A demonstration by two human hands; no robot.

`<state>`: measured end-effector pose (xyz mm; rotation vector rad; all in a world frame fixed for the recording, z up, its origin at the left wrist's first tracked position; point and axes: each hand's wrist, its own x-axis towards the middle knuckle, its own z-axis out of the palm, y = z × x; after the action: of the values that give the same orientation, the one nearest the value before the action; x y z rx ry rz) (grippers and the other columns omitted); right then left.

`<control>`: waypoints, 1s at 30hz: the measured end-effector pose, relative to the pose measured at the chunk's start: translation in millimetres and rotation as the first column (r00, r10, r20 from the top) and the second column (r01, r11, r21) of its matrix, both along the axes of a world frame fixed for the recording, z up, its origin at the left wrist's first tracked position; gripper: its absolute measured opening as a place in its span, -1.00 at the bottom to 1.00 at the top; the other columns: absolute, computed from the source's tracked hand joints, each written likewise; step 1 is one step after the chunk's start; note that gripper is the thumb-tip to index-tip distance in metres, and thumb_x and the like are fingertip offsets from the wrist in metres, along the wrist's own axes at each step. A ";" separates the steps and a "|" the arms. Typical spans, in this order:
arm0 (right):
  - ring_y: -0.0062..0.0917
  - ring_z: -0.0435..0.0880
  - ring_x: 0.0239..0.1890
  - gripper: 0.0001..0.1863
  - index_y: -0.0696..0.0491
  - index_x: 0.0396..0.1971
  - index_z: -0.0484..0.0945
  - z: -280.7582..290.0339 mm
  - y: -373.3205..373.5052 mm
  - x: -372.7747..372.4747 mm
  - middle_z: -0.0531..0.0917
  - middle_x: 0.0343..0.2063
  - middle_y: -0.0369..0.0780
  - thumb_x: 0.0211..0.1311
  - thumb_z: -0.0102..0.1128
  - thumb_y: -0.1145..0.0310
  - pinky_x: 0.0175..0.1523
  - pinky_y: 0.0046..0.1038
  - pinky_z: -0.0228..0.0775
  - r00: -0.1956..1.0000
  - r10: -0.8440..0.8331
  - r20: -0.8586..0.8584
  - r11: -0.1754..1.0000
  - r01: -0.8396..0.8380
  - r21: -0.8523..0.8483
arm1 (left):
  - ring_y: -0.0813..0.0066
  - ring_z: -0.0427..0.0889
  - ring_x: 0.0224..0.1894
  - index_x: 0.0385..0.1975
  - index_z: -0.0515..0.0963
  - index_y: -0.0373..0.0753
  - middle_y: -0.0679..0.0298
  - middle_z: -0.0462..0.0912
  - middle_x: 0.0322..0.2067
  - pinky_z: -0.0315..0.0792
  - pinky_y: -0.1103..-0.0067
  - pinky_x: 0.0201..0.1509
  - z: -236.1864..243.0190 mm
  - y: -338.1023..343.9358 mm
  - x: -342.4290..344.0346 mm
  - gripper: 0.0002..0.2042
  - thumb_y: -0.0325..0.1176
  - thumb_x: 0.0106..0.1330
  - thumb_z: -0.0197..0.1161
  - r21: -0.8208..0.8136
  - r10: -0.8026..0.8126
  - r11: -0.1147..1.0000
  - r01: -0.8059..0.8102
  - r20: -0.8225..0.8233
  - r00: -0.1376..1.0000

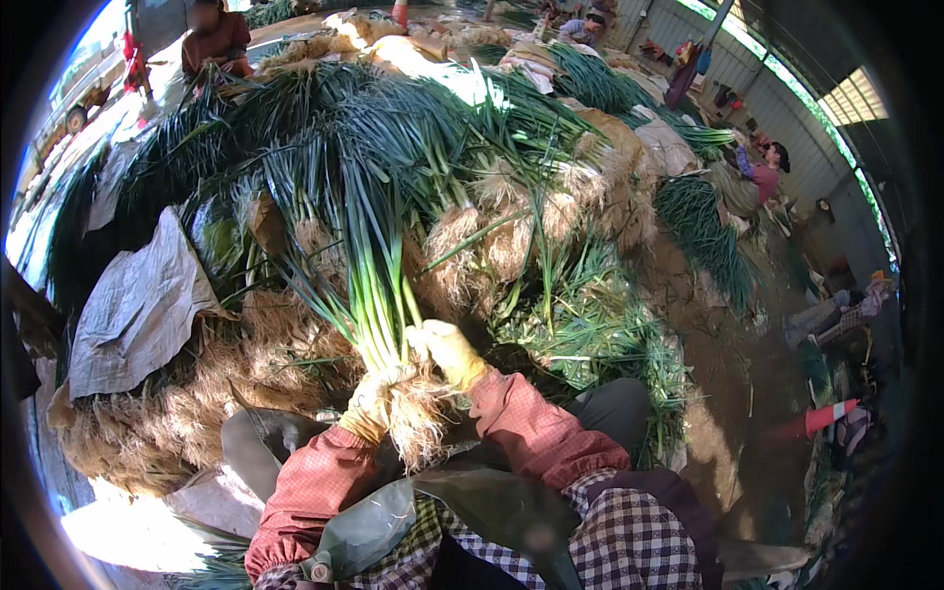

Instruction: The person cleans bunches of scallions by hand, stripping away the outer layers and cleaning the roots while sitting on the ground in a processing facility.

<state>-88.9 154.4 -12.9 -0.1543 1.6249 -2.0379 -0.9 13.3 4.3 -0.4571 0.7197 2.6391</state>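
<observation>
Along the right rises a ribbed wall (777,113), beyond a brown floor (718,423) with a red-and-white cone (824,418), while heaped onions (285,128), their roots toward the near side, fill the middle, and a person (764,175) sits among the far piles. Centred before the wearer's lap, a bunch (372,290) stands tilted, green leaves up and away, pale roots (421,418) down, with the gloved left hand (370,401) closed round it just above the roots. Gloved too, the right hand (447,352) is at the stems' right side, its grip unclear, near loose scraps (605,334), with a whitish sack (147,305) well off to the left.
</observation>
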 end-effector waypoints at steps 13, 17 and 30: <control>-0.72 0.29 -0.71 -0.77 0.05 -0.57 0.48 -44.6 -12.5 -26.4 0.42 -0.74 -0.37 0.18 0.02 0.24 -0.57 -0.58 0.18 0.942 -0.136 -0.307 0.979 0.175 0.102 | 0.52 0.50 -0.28 -0.24 0.46 -0.38 0.25 0.54 -0.34 0.38 0.61 -0.13 -15.4 -6.4 -18.3 -0.75 -0.53 0.04 0.17 -0.378 0.131 0.914 -0.145 -0.062 0.989; -0.66 0.36 -0.66 -0.82 0.01 -0.42 0.46 -13.4 -10.5 -60.6 0.45 -0.63 -0.34 0.15 0.03 0.21 -0.56 -0.57 0.30 0.713 0.066 -0.698 0.818 0.362 0.447 | 0.45 0.51 -0.27 -0.19 0.42 -0.40 0.22 0.53 -0.31 0.42 0.61 -0.17 -13.8 7.5 -31.5 -0.71 -0.63 0.03 0.12 -0.154 0.164 0.976 -0.157 0.032 0.986; -0.68 0.50 -0.61 -0.86 0.10 -0.58 0.32 30.9 5.9 -99.4 0.52 -0.67 -0.28 0.12 0.04 0.49 -0.56 -0.63 0.38 0.698 -0.055 -0.714 0.826 0.434 0.360 | 0.40 0.53 -0.33 -0.18 0.40 -0.41 0.16 0.52 -0.35 0.46 0.59 -0.22 -20.8 -28.1 -48.0 -0.69 -0.56 0.00 0.08 -0.049 0.168 0.985 -0.168 0.009 0.986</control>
<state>-188.2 160.3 18.0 -0.5696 2.7414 -1.7333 -48.9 -14.8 -16.5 -0.5713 0.7728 2.7770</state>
